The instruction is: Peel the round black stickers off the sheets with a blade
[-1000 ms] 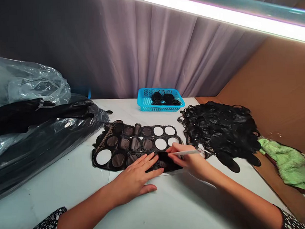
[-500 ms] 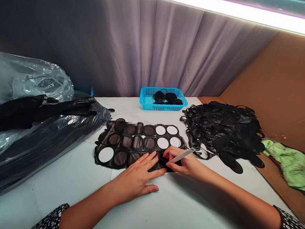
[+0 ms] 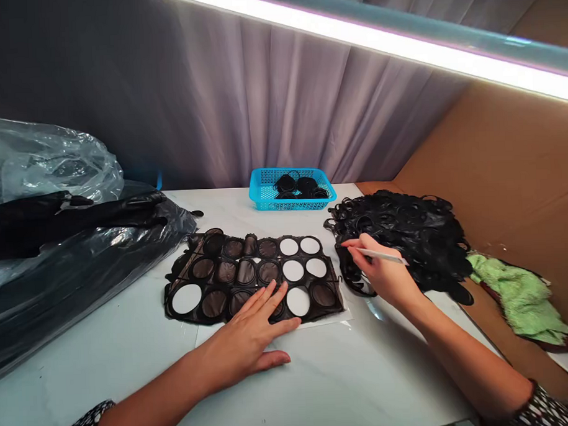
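Note:
A black sheet of molded rings (image 3: 214, 304) lies on white paper on the table. Some of its circles show white and others are filled with thin dark film. My left hand (image 3: 255, 332) rests flat on the sheet's near edge, fingers spread and thumb on the table. Pinched in my right hand (image 3: 379, 272) are slim metal tweezers (image 3: 381, 255), held like a pen. That hand is over the left edge of a heap of black ring scraps (image 3: 406, 233). Whether the tips grip a black piece there, I cannot tell.
At the back stands a blue perforated basket (image 3: 293, 205) with black rings inside. Clear plastic bags with black material (image 3: 81, 270) cover the left side. A green cloth (image 3: 520, 298) lies at right beside a brown board (image 3: 511, 180). A bright tube light (image 3: 375, 42) hangs above.
My right hand has moved right, from the sheet to the scrap heap, with the tweezers. A white circle now shows where it was working. My left hand stays on the sheet.

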Tool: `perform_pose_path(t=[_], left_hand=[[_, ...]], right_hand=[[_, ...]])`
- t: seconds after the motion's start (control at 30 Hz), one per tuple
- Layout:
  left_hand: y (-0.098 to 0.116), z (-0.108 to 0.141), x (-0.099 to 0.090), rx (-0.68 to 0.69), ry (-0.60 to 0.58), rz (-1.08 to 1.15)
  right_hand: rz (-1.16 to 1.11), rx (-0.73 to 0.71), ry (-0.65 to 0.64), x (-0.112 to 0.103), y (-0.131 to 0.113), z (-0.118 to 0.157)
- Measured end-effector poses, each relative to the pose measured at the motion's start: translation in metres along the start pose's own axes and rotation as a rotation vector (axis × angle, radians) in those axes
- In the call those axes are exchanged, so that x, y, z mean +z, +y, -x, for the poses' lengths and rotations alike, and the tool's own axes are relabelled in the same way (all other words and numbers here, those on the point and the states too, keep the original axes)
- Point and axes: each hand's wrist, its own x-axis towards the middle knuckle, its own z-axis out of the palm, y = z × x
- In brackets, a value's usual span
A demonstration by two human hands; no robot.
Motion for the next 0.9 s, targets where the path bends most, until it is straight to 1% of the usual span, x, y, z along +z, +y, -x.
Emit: perform_pose_path(t=[0.07,0.2,0.27,0.37,0.47,0.6,0.73,0.8,0.9], left_hand=[[0.005,-0.014,0.000,0.009,0.037,-0.026],[0.008,-0.041,0.008,0.082,0.019,-0.036],[0.004,-0.046,0.013,0.119,-0.002,-0.007],[-0.003,-0.046,0.015,0.152,-0.038,0.022],[-0.005,-0.044,0.011,0.162,-0.074,0.022],[-0.002,-0.045,0.007,0.144,-0.097,0.023],[-0.001,-0.045,0.009,0.137,-0.096,0.032],[-0.002,-0.044,0.010,0.138,-0.083,0.045],[-0.002,-0.043,0.010,0.114,-0.088,0.057]], right_hand=[[-0.074,0.018,-0.108,-0.005,-0.001,0.010],[-0.209,-0.010,-0.366,0.005,-0.011,0.038],[-0.296,-0.002,-0.437,0.010,-0.013,0.044],[-0.380,0.017,-0.495,0.011,-0.012,0.044],[-0.393,0.017,-0.520,0.010,-0.010,0.040],[-0.364,-0.046,-0.516,0.012,-0.010,0.038],[-0.313,-0.103,-0.490,0.015,-0.006,0.039],[-0.268,-0.176,-0.448,0.021,-0.005,0.045],[-0.101,-0.387,-0.364,0.032,-0.008,0.059]])
